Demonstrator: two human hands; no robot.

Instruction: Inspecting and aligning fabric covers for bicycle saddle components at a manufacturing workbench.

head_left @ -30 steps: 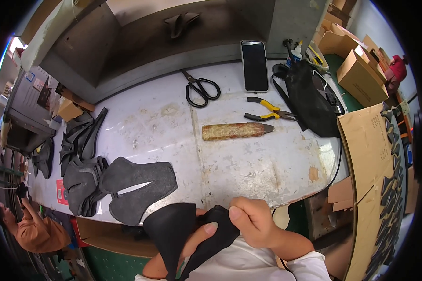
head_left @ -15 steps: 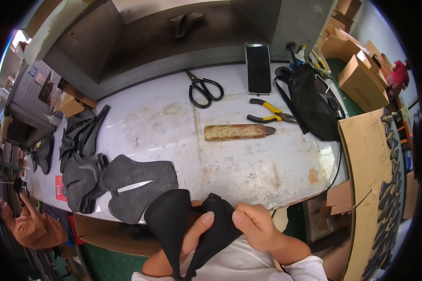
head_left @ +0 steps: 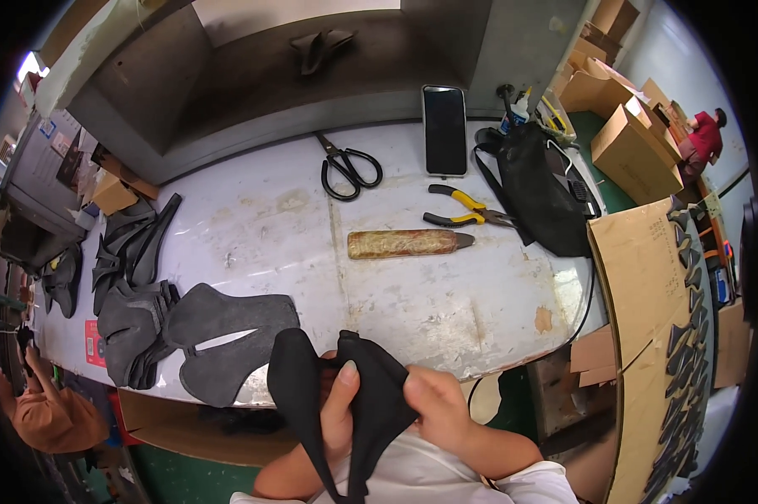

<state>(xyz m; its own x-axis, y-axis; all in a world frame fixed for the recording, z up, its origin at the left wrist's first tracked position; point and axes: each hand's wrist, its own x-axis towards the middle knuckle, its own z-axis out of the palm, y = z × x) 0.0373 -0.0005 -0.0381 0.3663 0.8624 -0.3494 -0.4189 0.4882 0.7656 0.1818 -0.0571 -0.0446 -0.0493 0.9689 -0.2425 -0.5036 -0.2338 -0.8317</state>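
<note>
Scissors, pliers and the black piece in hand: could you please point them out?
Scissors [head_left: 336, 153], head view: where handles meet.
Pliers [head_left: 469, 201], head view: upper handle, yellow part.
Black piece [head_left: 378, 395], head view: right half.

Matte black, curved soft-sheet piece [head_left: 383, 391] raised: top now farther above fingertips of right hand [head_left: 444, 409]; thumb of left hand [head_left: 338, 412] more upright.

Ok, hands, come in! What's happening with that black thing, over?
Left hand and right hand both gripping. Black piece held up, two flaps showing. Handled blade on table, apart from both hands.
</note>
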